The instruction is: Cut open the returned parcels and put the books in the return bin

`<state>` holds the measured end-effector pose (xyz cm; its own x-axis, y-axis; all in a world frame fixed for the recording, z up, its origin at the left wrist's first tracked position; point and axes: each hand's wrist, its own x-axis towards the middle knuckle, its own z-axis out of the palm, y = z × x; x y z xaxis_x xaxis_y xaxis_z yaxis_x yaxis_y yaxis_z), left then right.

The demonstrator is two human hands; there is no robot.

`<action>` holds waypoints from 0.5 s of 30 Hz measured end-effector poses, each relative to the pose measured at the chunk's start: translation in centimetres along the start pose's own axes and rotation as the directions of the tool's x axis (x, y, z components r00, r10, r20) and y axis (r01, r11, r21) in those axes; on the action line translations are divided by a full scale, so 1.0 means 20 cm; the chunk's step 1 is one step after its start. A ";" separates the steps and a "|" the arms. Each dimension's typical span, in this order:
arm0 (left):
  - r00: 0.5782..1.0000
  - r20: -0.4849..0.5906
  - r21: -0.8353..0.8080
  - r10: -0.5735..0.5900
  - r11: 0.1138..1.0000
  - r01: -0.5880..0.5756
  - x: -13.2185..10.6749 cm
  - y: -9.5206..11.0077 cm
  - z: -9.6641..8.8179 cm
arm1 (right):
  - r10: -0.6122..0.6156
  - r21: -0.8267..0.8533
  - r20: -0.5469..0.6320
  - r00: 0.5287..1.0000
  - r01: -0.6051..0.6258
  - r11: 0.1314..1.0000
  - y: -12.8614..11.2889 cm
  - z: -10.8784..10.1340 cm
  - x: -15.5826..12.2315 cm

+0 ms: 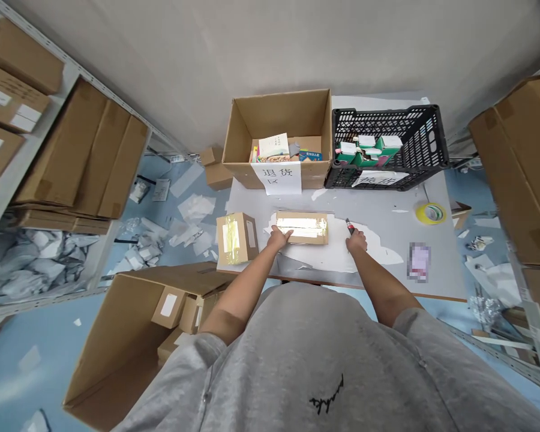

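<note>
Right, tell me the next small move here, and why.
Probably draw the cutter in your right hand along the tape on the parcel. Your left hand rests on the parcel's near edge to steady it, and the cutter sits just beside the parcel's end.

The desk point(387, 201) is free to the right of the right hand point(357, 240) up to the tape roll point(431, 213). A parcel point(302, 228) blocks between the hands, a small box point(234, 239) sits just beyond the left hand point(279, 238), and an open carton point(315, 174) and crate point(387, 117) stand ahead.

A paper sign point(276, 178) on the cardboard box point(279, 114) reads 退货区.
</note>
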<state>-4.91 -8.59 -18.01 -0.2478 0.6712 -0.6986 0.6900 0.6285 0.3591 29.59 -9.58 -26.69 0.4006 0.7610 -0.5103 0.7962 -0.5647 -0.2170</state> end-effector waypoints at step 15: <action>0.996 0.074 0.046 -0.047 0.998 0.044 0.04 0.02 -0.02 | -0.024 0.395 -0.086 0.996 0.057 0.917 -0.10 -0.01 -0.08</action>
<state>-5.04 -7.60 -18.10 -0.2289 0.6096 -0.7589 0.7089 0.6387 0.2992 27.42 -9.65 -25.34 0.4189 0.7992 -0.4311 0.5735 -0.6009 -0.5567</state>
